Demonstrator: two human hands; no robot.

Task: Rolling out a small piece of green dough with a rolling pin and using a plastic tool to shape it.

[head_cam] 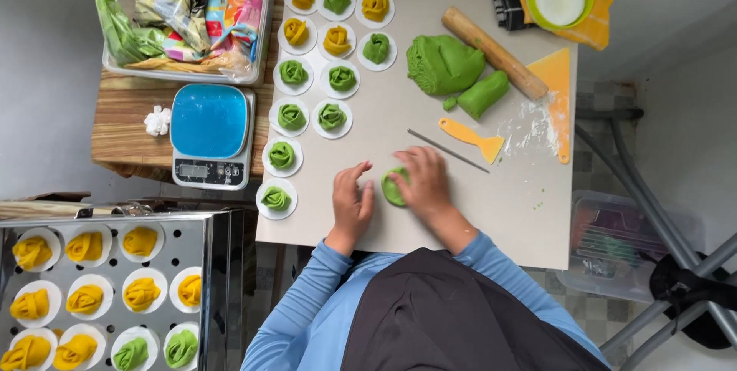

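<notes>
One view only, head camera, looking straight down on a pale work table.

- Small green dough piece: at table centre, low; it is pressed between both hands, apparently to be shaped.
- Left hand: at 9 o'clock of the piece, fingers held loosely together and curved, fingertips at its edge.
- Right hand: at 3 o'clock, fingers bent over and pinching the piece's right side.
- Large green dough lump and a smaller green roll: at 1 o'clock of the hands, kept within reach as stock.
- Wooden rolling pin, orange scraper, thin stick: laid beside the dough, near spilt flour.
- Shaped green and yellow rolls on white paper rounds: ranked in rows at 11 o'clock, each on its own round, presumably against sticking.
- Blue kitchen scale: at 9 o'clock, on a wooden bench.
- Perforated metal tray: at 8 o'clock, filled with finished rolls.
</notes>
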